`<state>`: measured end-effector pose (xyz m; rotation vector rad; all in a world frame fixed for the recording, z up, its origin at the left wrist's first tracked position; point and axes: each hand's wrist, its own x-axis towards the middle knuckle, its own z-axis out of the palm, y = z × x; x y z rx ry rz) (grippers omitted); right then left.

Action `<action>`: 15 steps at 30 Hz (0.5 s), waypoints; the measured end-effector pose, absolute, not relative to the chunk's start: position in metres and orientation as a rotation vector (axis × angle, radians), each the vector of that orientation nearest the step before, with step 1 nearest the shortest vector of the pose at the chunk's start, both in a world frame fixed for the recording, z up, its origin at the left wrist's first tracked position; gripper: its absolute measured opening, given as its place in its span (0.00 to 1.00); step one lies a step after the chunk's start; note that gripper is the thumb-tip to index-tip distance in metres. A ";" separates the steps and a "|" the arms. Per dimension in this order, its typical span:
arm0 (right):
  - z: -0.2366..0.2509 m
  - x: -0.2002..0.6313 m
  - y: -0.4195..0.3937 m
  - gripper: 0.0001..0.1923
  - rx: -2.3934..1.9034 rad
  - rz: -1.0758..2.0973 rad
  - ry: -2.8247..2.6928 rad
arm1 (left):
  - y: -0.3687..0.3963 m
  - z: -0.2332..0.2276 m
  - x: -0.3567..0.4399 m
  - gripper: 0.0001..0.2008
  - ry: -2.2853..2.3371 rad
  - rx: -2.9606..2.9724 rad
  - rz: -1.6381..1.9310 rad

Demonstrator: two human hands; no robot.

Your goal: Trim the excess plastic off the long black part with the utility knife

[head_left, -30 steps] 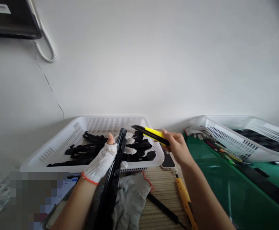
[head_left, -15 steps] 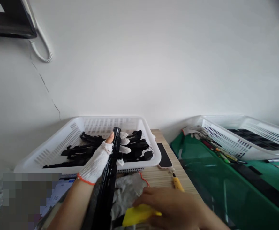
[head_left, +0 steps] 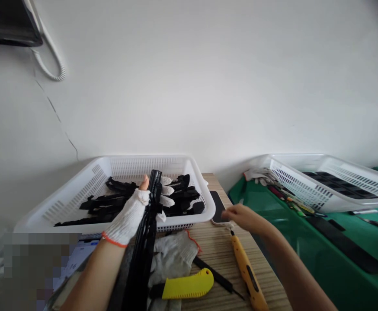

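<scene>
The long black strip (head_left: 145,242) stands steeply in the left hand (head_left: 133,214), its top end at about twelve o'clock from the palm, rising over the near rim of the white basket (head_left: 189,162), and its lower end running down out of the bottom of the view. That hand wears a white knitted glove with the thumb tip bare; thumb and fingers are closed around the strip near its upper part, a grip that would keep the piece steady and its edge facing the person. The right hand (head_left: 242,216) is bare and empty, reaching out at about three o'clock from the strip with its fingers loosely spread, just above the near end of a dark phone (head_left: 217,207) lying flat on the wooden table (head_left: 221,259); whether it touches the phone cannot be told. Just below that hand, at about six o'clock, lies an orange-handled tool (head_left: 247,272), and at about seven o'clock from it a yellow utility knife (head_left: 185,285) lies flat with its dark front end against a crumpled spare glove (head_left: 172,257), all within easy reach of the right hand. Inside the basket is a loose heap of similar black parts (head_left: 111,203), directly behind the held strip. Farther off at three o'clock a green surface (head_left: 293,242) carries a second white basket (head_left: 331,183) with dark pieces inside and a row of small tools along its near side.
</scene>
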<state>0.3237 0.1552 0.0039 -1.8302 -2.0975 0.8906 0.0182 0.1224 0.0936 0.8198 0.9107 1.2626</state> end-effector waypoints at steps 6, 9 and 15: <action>-0.040 0.320 0.219 0.21 -2.104 0.569 -1.598 | 0.120 0.098 0.020 0.26 0.973 0.846 1.262; -0.056 0.319 0.227 0.18 -2.088 0.597 -1.528 | 0.120 0.096 0.019 0.26 0.963 0.872 1.271; -0.072 0.328 0.237 0.19 -2.064 0.602 -1.433 | 0.122 0.094 0.018 0.24 0.925 0.880 1.261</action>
